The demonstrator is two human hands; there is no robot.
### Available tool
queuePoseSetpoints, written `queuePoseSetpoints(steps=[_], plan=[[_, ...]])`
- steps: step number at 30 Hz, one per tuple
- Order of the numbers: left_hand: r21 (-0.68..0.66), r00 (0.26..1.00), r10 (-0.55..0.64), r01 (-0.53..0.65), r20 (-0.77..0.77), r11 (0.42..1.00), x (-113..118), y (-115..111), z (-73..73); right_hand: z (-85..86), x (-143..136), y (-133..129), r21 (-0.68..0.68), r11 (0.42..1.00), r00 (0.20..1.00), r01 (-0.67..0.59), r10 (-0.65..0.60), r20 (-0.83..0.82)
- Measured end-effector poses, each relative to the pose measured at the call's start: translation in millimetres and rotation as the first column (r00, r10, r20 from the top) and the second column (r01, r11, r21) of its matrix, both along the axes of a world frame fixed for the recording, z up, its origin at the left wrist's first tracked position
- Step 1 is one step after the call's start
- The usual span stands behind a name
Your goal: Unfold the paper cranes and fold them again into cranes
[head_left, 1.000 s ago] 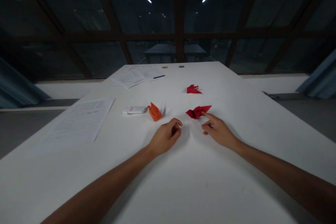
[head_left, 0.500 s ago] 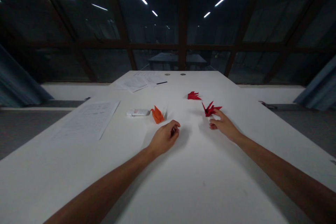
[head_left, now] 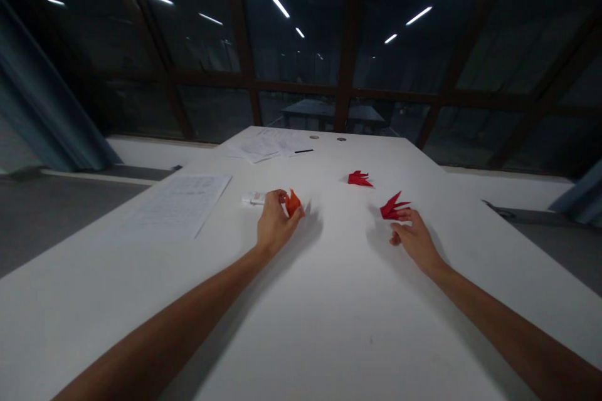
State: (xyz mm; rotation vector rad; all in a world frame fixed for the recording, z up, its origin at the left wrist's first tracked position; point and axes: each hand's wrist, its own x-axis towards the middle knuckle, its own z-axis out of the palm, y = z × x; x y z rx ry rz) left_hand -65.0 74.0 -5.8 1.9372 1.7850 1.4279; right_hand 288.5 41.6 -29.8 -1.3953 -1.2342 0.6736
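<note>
An orange origami crane (head_left: 293,202) is between the thumb and fingers of my left hand (head_left: 274,220), partly covered by them. My right hand (head_left: 414,241) is open, thumb apart from the fingers. Its fingertips are at the right edge of a red origami crane (head_left: 389,208) that rests on the white table (head_left: 324,301); whether they touch it I cannot tell. Farther back on the tabletop lies a second red origami crane (head_left: 360,179), its pointed tips toward the right.
Just left of my left hand lies a white object with printed marks (head_left: 253,198), partly hidden by the hand. A printed sheet (head_left: 179,203) is at the left. More papers (head_left: 266,144) and a black pen (head_left: 303,151) lie toward the far edge, before dark windows.
My left hand has moved forward and taken hold of the orange crane. My right hand has drawn back slightly from the nearer red crane, its fingers loosened. The camera view has turned left.
</note>
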Motion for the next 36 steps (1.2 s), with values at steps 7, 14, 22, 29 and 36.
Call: queuePoseSetpoints(steps=[7, 14, 22, 29, 36], plan=[[-0.058, 0.981, -0.192, 0.194, 0.032, 0.979, -4.7, 12.5, -5.4, 4.7, -8.7, -14.0, 0.078, 0.992, 0.979, -0.098, 0.082, 0.187], [-0.097, 0.915, -0.398, 0.403, 0.071, 0.910, 2.0, 7.8, -1.0, 6.5, -14.8, -20.4, 0.108, 0.969, 0.909, -0.223, 0.167, 0.381], [-0.103, 0.911, -0.384, 0.401, 0.152, 0.910, 4.0, 10.2, -4.8, 25.3, -32.7, -10.9, 0.155, 0.949, 0.833, -0.274, 0.154, 0.531], [-0.105, 0.906, -0.390, 0.409, 0.167, 0.906, 5.0, 10.1, -1.8, 72.0, -63.9, 88.2, 0.105, 0.974, 0.692, -0.202, 0.066, 0.719], [-0.078, 0.916, -0.350, 0.370, 0.194, 0.926, 3.7, 13.7, -6.4, 78.2, -67.9, 157.6, -0.044, 0.994, 0.562, 0.099, -0.019, 0.827]])
